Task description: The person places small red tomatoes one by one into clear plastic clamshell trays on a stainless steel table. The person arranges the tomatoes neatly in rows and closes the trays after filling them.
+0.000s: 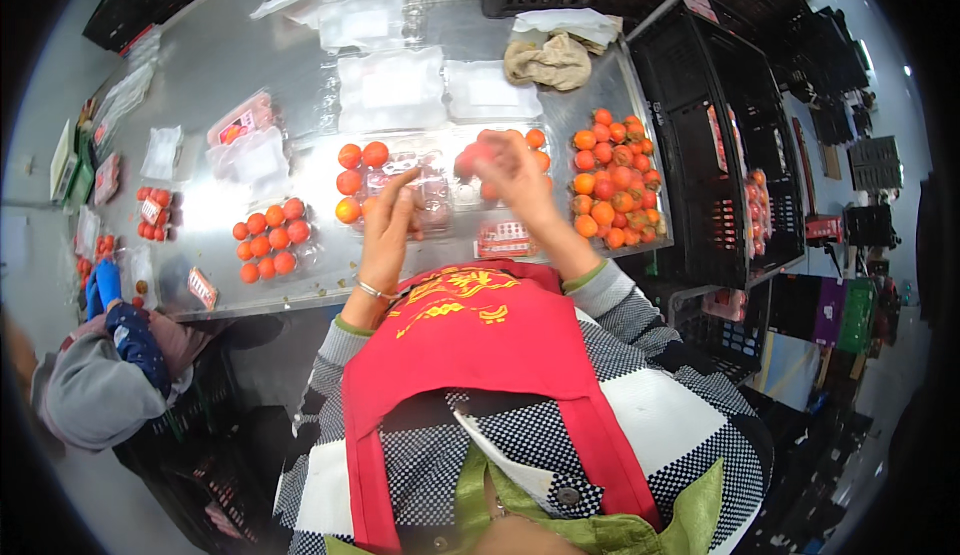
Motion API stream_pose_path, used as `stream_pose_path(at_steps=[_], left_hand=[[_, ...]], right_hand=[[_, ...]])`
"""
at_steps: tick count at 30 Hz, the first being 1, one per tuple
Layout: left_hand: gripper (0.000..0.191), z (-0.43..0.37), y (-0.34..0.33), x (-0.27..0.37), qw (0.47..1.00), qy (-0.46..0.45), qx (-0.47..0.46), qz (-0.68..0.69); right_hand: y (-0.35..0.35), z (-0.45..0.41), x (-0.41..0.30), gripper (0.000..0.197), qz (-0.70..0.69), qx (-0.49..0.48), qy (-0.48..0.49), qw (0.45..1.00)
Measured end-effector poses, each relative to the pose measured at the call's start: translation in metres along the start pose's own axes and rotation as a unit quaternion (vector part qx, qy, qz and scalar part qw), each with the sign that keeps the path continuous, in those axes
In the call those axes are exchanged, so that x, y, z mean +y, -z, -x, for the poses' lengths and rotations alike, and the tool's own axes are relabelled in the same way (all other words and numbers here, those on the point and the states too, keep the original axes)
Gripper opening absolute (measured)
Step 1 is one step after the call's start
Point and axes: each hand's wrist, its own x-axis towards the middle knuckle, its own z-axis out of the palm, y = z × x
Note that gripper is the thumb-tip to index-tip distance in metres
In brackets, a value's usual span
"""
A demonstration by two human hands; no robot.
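Note:
My right hand (517, 180), blurred, holds a red tomato (474, 159) above a clear plastic punnet (466, 193) with more tomatoes along its far and right sides. Over a second clear punnet (431, 180) to the left is my left hand (391, 213), its fingers apart and nothing visible in them. Orange-red tomatoes (349, 182) line that punnet's left and far sides; the hand partly hides one near its front. Right of my right hand lies a crowded heap of tomatoes (619, 180), many with green calyxes.
White-padded trays (391, 88) and a beige cloth (551, 61) lie farther back. A filled punnet (271, 240) stands left, a printed label stack (504, 238) near the steel table's front edge. Black crates (694, 142) border the right. A co-worker's blue-gloved hands (105, 283) are far left.

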Motion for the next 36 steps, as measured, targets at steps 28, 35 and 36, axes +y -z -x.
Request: stream_pose_path(at_steps=[28, 35, 36], left_hand=[[0.046, -0.03, 0.111, -0.076, 0.963, -0.066, 0.25, -0.075], [0.045, -0.022, 0.115, -0.075, 0.967, -0.072, 0.243, -0.018], [0.045, -0.022, 0.116, -0.076, 0.967, -0.074, 0.242, -0.011]], right_hand=[[-0.118, -0.086, -0.013, 0.025, 0.404, -0.257, 0.275, 0.834], [-0.165, -0.088, -0.016, 0.018, 0.412, -0.377, 0.46, 0.691], [-0.169, -0.091, -0.015, 0.017, 0.429, -0.383, 0.458, 0.678]])
